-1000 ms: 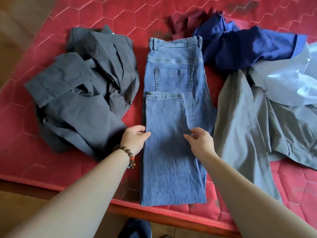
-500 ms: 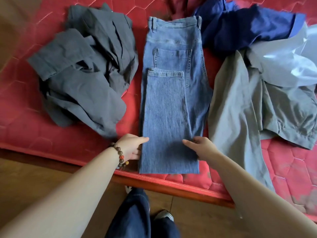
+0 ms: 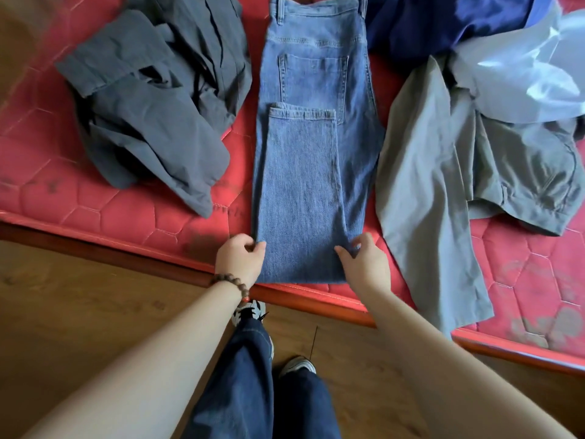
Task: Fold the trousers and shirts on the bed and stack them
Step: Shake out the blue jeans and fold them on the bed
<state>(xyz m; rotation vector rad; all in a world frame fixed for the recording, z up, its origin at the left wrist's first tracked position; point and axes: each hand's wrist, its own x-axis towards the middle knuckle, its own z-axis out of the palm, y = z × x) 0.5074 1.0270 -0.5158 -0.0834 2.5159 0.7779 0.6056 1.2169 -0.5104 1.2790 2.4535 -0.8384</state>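
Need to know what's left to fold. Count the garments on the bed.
5 clearly: jeans in the middle, held by both hands; dark grey garment left; grey-green garment right; navy garment top right; pale blue garment far right. More may be hidden beneath or out of frame.

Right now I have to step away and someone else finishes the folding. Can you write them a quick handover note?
Left hand pinches the left edge of the jeans near the bed's front edge; right hand pinches the right edge.
Jeans lie mid-bed, legs folded up once over the seat.
Left to do: finish the jeans; fold the dark grey garment on the left, and the olive, navy and pale blue ones on the right; stack all.
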